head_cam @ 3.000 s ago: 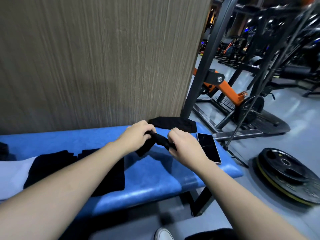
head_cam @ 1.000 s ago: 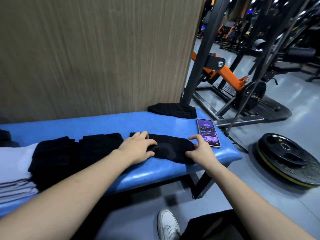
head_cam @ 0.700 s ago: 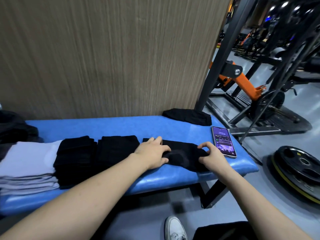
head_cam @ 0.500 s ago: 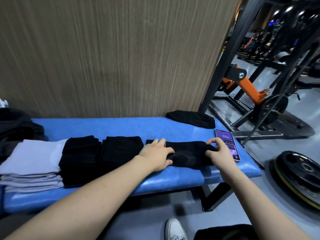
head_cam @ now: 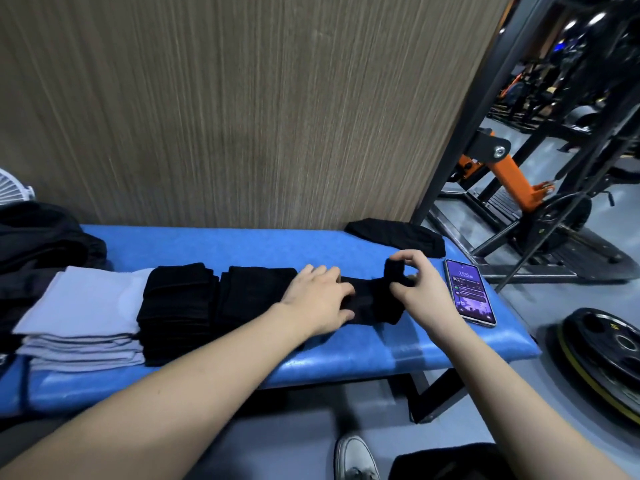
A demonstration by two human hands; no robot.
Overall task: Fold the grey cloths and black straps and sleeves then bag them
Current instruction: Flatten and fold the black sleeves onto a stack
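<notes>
Black sleeve: L end hidden under left hand. White fan, dark bag: cut by L edge. Weight plate: cut by R edge. Gym background: blurred.

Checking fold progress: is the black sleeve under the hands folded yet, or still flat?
Partly folded: the right hand lifts the black sleeve's right end while the left hand pins the rest flat.
</notes>
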